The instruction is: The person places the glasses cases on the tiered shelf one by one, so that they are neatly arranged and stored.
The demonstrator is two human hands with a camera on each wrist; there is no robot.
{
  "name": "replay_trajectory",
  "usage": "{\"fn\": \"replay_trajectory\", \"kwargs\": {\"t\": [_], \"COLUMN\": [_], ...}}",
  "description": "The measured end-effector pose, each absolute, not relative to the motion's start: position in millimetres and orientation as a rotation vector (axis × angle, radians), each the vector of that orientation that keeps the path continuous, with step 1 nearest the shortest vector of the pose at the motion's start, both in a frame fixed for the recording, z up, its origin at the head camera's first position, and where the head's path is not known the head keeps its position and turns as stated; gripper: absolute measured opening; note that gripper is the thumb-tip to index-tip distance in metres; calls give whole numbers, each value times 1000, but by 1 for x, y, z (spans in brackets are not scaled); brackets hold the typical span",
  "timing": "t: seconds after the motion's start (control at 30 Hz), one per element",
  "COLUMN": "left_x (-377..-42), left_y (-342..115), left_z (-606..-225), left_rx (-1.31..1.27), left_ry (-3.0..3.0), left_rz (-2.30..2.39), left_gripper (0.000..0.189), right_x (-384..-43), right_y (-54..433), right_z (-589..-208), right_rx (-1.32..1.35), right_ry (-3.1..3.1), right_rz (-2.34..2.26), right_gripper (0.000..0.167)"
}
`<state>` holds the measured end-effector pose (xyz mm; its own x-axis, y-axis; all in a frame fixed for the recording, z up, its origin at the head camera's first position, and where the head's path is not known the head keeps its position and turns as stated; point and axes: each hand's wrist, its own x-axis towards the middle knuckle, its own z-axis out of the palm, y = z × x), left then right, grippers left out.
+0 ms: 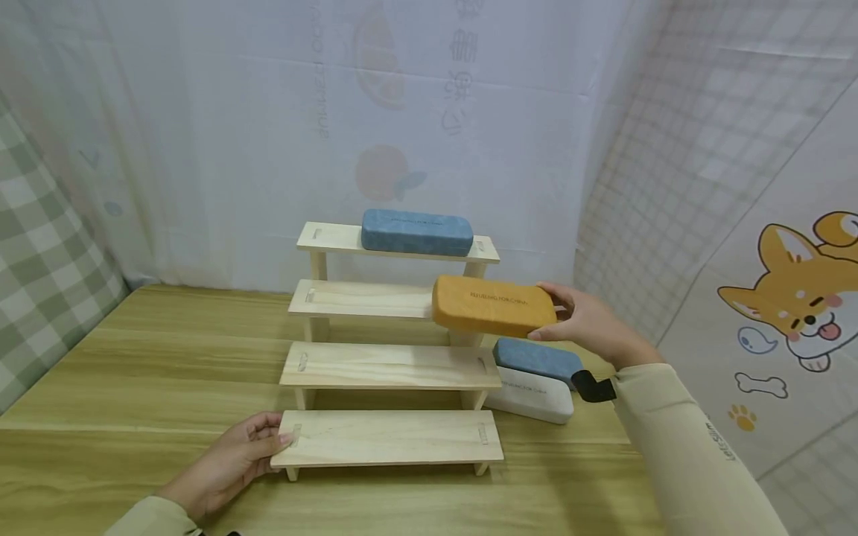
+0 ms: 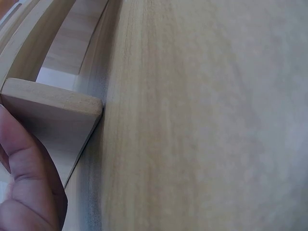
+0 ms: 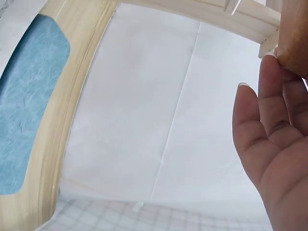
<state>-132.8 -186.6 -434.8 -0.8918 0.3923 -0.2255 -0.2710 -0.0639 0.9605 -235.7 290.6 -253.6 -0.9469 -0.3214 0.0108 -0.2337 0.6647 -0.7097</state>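
Note:
My right hand [image 1: 590, 324] grips the right end of an orange-yellow glasses case [image 1: 494, 305]. That case is held up in front of the right part of the second shelf from the top of a four-step wooden stand [image 1: 392, 438]. In the right wrist view only a corner of the case [image 3: 294, 53] shows at the fingertips. My left hand [image 1: 231, 461] pinches the left end of the stand's lowest step, thumb on top; the left wrist view shows its fingers [image 2: 26, 178] beside a wooden leg. A blue glasses case [image 1: 417, 232] lies on the top shelf.
On the table [image 1: 167, 372], right of the stand, lie a white glasses case [image 1: 532, 396] and a second blue case [image 1: 539, 360] behind it. A pale curtain [image 1: 268, 149] hangs at the back. A checked cloth with a cartoon dog [image 1: 814, 298] hangs at the right.

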Motion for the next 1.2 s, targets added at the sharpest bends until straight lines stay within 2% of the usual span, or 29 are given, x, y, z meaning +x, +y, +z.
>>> {"fn": "replay_trajectory", "kwargs": {"t": [0.3,0.8,1.07,1.2], "left_x": [-132,-132,-132,-132], "left_y": [-186,-186,-185,-186], "left_z": [-436,-434,-434,-434], "left_rx": [124,108,125,120], "left_ry": [1795,1789,1773,1780], "left_rz": [2002,1998,2008,2006], "left_gripper": [62,62,62,63], "right_x": [-251,-268,-273,-274], "right_y": [266,232,216,209], "right_z": [-251,-249,-248,-248], "right_rx": [-525,-534,-588,-596], "right_ry": [2728,2707,2688,2682], "right_rz": [-1169,-1155,-1150,-1154], "right_gripper": [81,87,73,81]}}
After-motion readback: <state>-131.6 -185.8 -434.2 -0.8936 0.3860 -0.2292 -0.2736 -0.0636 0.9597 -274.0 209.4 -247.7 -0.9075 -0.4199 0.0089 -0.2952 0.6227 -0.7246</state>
